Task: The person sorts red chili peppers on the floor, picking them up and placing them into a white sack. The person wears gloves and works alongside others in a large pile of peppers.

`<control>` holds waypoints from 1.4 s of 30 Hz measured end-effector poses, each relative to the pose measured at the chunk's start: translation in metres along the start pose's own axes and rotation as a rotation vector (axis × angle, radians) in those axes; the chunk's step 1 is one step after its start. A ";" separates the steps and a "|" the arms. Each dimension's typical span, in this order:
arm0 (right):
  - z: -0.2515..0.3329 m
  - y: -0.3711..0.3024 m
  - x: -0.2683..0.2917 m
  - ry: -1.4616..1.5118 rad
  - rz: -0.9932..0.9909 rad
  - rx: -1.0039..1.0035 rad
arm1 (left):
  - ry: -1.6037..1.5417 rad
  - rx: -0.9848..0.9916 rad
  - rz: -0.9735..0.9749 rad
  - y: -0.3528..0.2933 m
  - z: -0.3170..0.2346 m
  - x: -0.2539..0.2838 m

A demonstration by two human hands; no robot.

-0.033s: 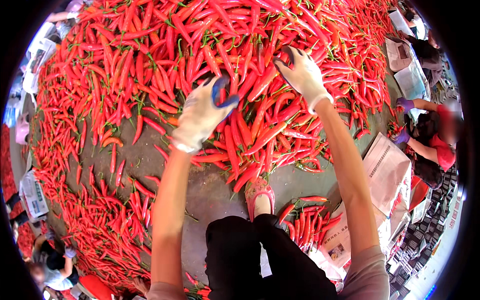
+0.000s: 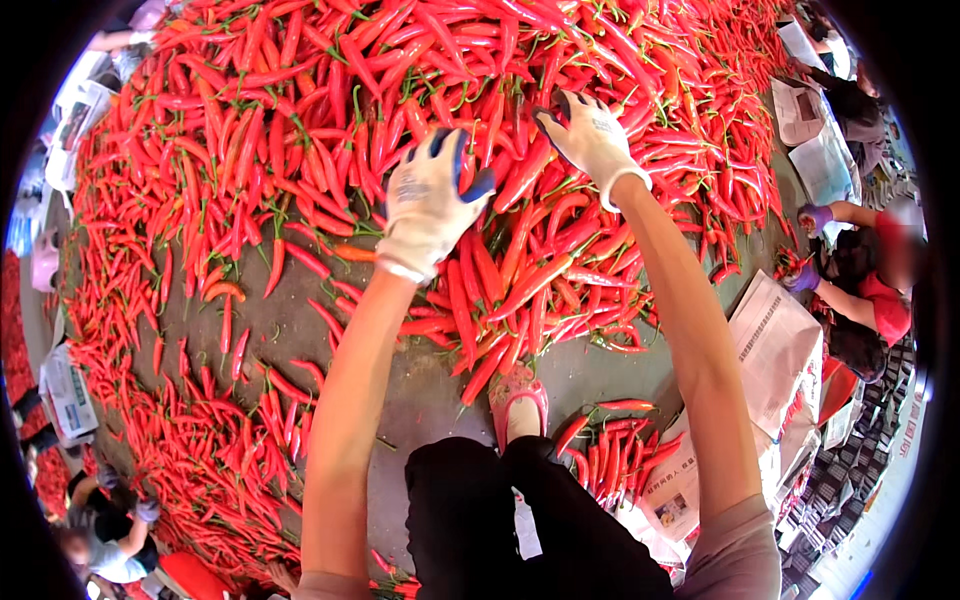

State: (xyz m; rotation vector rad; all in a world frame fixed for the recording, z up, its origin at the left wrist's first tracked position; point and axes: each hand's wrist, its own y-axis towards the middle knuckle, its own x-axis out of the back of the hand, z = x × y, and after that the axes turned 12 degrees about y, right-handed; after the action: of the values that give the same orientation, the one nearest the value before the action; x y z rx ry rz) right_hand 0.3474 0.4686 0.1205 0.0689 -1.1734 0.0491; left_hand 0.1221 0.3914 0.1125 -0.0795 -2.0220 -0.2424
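Observation:
A large heap of red chili peppers (image 2: 330, 150) with green stems spreads before me. Over its near slope is my left hand (image 2: 432, 200), in a white work glove with dark blue on the fingers and palm. Its fingers are spread, the thumb stands apart, and nothing shows in it. My right hand (image 2: 592, 142), gloved alike, rests at the peppers a little farther off to the right. Thumb and fingers are apart there, the fingertips bent down toward the heap, and I see no pepper held. Loose peppers (image 2: 500, 270) lie between and below both hands.
My pink shoe (image 2: 520, 395) stands at the heap's near edge. A small bunch of peppers (image 2: 610, 455) lies beside newspaper sheets (image 2: 770, 340) on the right. More peppers (image 2: 220, 460) cover the floor at left. Co-workers' gloved hands (image 2: 800, 275) show at right, others at lower left.
My left hand has moved right and slightly away from me, and its fingers now show spread. My right hand has shifted a little left.

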 end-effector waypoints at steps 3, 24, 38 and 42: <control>-0.028 0.032 -0.028 -0.002 0.222 -0.108 | 0.333 -0.066 -0.022 0.043 -0.018 -0.034; 0.000 -0.031 -0.043 0.068 0.831 -0.138 | 0.438 -0.278 0.736 0.022 -0.001 -0.047; -0.041 -0.148 0.043 1.322 -0.160 -0.542 | -0.016 -0.302 0.501 -0.012 -0.016 0.045; -0.170 -0.119 0.025 1.204 -0.742 -0.651 | -0.242 -0.228 0.290 0.056 -0.078 -0.029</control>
State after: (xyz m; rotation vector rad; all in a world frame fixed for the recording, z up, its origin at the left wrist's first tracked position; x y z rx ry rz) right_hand 0.5222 0.3631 0.0750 -0.1006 0.1274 -0.8386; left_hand 0.2124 0.4317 0.1276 -0.5650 -2.1822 -0.2881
